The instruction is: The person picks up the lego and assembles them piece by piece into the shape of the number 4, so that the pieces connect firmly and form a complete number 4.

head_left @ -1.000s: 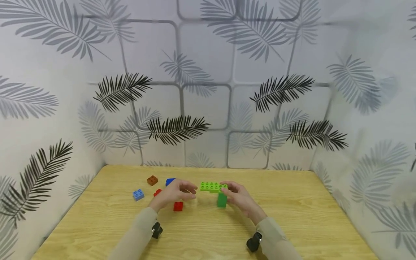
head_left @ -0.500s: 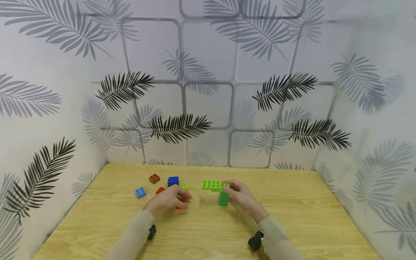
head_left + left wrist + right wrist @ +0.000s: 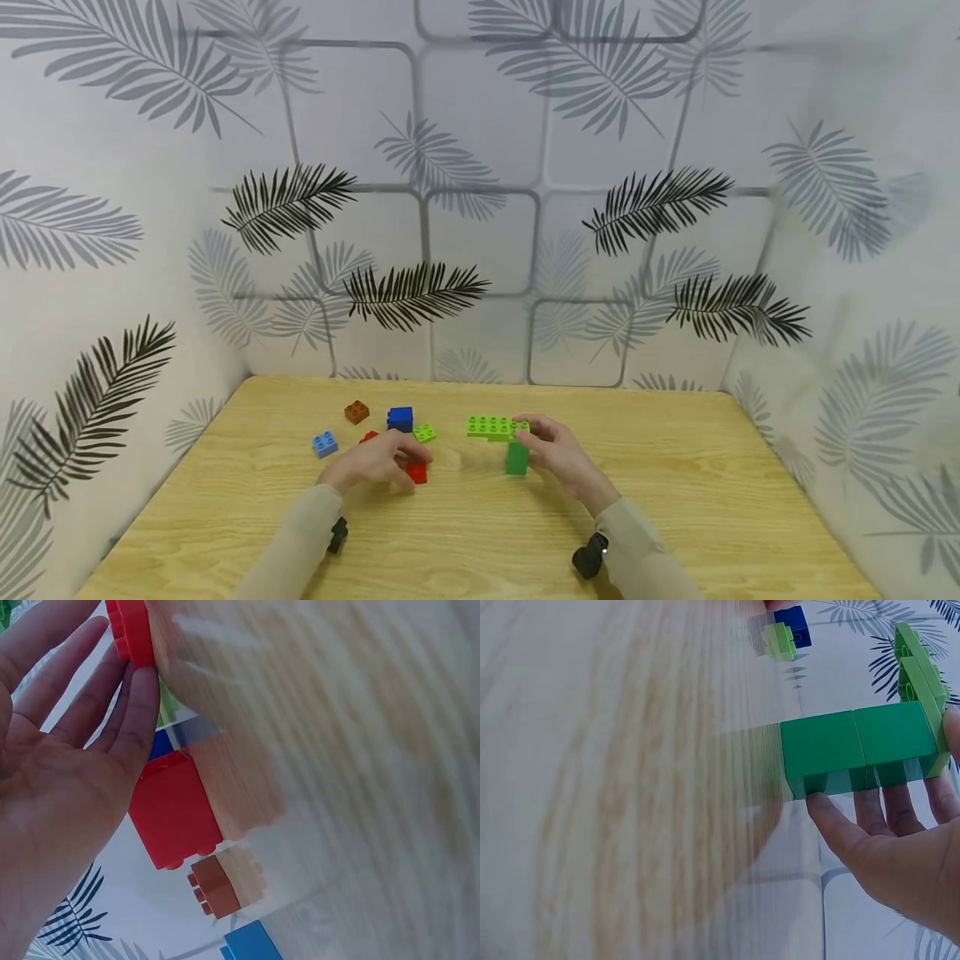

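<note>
Your left hand [image 3: 378, 460] has moved off the lime plate [image 3: 487, 427] to the red brick [image 3: 418, 474], so that brick seems within reach; thumb and fingers stand wide around it, contact unclear. Your right hand [image 3: 558, 454] holds the green stack [image 3: 517, 459] beneath the plate. The blue brick [image 3: 401, 418] and lime brick [image 3: 424, 432] crowd beyond your left fingers; the side toward your right hand looks roomier, until the plate's overhang.
</note>
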{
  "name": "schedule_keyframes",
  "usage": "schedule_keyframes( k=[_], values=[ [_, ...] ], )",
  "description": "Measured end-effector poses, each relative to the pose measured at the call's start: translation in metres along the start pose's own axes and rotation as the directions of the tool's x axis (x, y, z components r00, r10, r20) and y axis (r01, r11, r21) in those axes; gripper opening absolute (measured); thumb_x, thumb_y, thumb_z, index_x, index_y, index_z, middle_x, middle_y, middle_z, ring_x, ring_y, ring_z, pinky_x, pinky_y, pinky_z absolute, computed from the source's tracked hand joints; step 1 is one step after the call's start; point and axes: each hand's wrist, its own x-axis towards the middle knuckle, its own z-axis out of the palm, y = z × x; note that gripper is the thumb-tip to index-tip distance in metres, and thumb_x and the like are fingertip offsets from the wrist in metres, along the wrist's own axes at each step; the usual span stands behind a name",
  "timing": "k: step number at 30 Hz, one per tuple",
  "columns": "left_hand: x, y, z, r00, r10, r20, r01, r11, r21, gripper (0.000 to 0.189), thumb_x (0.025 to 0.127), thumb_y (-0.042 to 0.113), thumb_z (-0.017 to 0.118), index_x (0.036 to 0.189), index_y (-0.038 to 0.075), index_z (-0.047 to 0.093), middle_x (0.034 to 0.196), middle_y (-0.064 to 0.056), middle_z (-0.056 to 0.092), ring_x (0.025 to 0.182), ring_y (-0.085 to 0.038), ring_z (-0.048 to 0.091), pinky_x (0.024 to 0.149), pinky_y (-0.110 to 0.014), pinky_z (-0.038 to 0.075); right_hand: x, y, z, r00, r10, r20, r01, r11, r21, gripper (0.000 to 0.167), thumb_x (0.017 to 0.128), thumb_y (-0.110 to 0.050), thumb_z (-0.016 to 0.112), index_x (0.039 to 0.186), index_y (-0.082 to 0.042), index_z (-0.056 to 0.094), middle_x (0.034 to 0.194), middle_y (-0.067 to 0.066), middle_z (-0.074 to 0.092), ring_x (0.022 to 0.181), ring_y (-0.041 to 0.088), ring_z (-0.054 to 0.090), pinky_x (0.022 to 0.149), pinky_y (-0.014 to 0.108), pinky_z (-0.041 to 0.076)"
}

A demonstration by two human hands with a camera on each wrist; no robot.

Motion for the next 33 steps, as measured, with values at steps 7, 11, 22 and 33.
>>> schedule_keyframes(
  k=[7,11,22,33],
  values=[
    [0.002,0.002,0.002,1.0,-0.008,-0.005,0.009,0.996,0.092,0.04,0.075,-0.001,0.081,0.112,0.013,0.071,0.116,-0.001,0.065,0.109,-0.025,0.059,0.097,-0.045,0.049,0.0,-0.003,0.001,1.0,-0.003,0.0,0.003,1.0,-0.007,0.046,0.095,-0.031,0.065,0.135,-0.011,0.056,0.119,0.007,0.054,0.105,0.016,0.056,0.095,0.041,0.052],
    [0.004,0.006,0.002,1.0,-0.022,-0.008,0.023,0.994,0.108,0.039,0.073,-0.004,0.08,0.107,0.011,0.073,0.109,0.0,0.067,0.098,-0.019,0.058,0.088,-0.04,0.051,0.0,-0.003,0.002,1.0,-0.011,0.007,0.011,1.0,-0.007,0.047,0.095,-0.032,0.064,0.136,-0.011,0.056,0.121,0.007,0.056,0.107,0.015,0.058,0.097,0.042,0.051],
    [0.009,0.004,0.004,0.998,-0.012,-0.055,0.013,1.0,0.018,0.044,0.076,-0.002,0.075,0.119,0.006,0.07,0.122,-0.008,0.068,0.111,-0.027,0.063,0.093,-0.045,0.053,0.001,-0.001,0.001,1.0,-0.017,0.027,0.017,1.0,-0.009,0.046,0.097,-0.031,0.062,0.137,-0.009,0.054,0.12,0.008,0.055,0.108,0.017,0.057,0.1,0.045,0.049],
    [0.017,0.016,0.008,0.967,0.054,-0.248,-0.083,0.991,-0.107,0.041,0.082,0.0,0.07,0.121,0.01,0.069,0.122,-0.009,0.061,0.091,-0.019,0.06,0.075,-0.03,0.048,-0.001,0.002,0.001,1.0,-0.014,0.01,0.014,1.0,-0.016,0.045,0.098,-0.03,0.061,0.137,-0.011,0.055,0.116,0.004,0.056,0.104,0.014,0.057,0.097,0.043,0.05]
  ],
)
